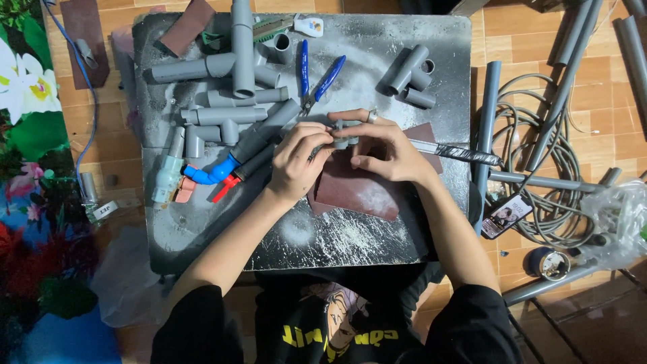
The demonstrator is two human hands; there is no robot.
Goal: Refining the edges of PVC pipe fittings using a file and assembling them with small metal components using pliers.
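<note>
- Small grey plastic pipe fitting (345,132) is held just above the dark, dust-streaked bench (377,229), over a brown sandpaper sheet (350,192).
- Left hand (296,162) and right hand (387,152) each close their grip on it, fingers pinching either end.
- It looks light, rigid and smooth, perhaps slippery with dust; best gripped across its socket ends.

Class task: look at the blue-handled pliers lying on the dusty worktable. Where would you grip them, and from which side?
Probably best to take the blue-handled pliers by the two blue handles, coming from the table's far edge. The handles splay open toward that edge with bare table around them, while the jaws point toward the left hand and right hand, crowded by grey pipe fittings.
</note>
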